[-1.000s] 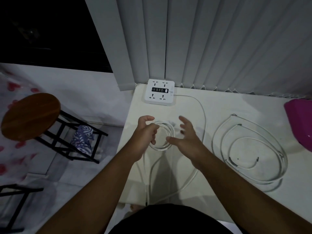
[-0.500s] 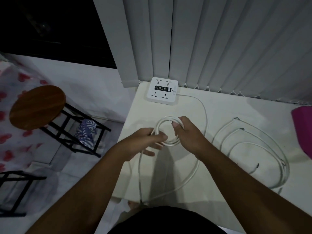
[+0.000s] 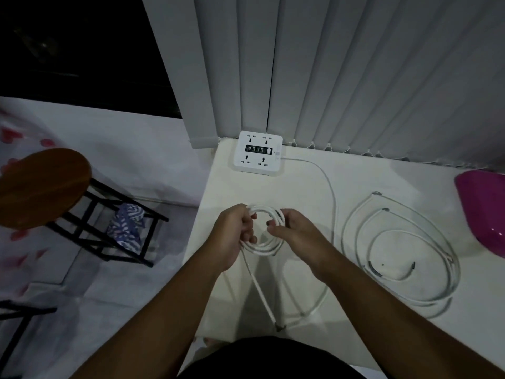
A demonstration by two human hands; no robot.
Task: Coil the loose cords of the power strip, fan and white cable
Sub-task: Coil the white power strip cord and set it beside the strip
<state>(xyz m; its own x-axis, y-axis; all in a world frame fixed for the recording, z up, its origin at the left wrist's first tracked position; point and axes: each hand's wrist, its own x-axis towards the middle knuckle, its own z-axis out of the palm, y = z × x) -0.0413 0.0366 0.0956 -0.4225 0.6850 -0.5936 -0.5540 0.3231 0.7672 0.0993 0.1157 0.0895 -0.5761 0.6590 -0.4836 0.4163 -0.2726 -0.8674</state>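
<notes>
Currently your left hand (image 3: 235, 231) and right hand (image 3: 295, 236) pinch opposite sides of the power strip cord coil (image 3: 266, 243) above the desk (image 3: 355, 337); loosen either pinch and the loops likely spring apart.

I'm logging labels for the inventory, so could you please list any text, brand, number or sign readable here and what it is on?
None can be read.
Power strip: small mark by the cord exit at its right edge, too blurred to read; the dark central band holds ports, not digits.
Cloth under the stool: a striped pattern, no lettering.
Coil, white cable, pink bowl: no print visible.
</notes>
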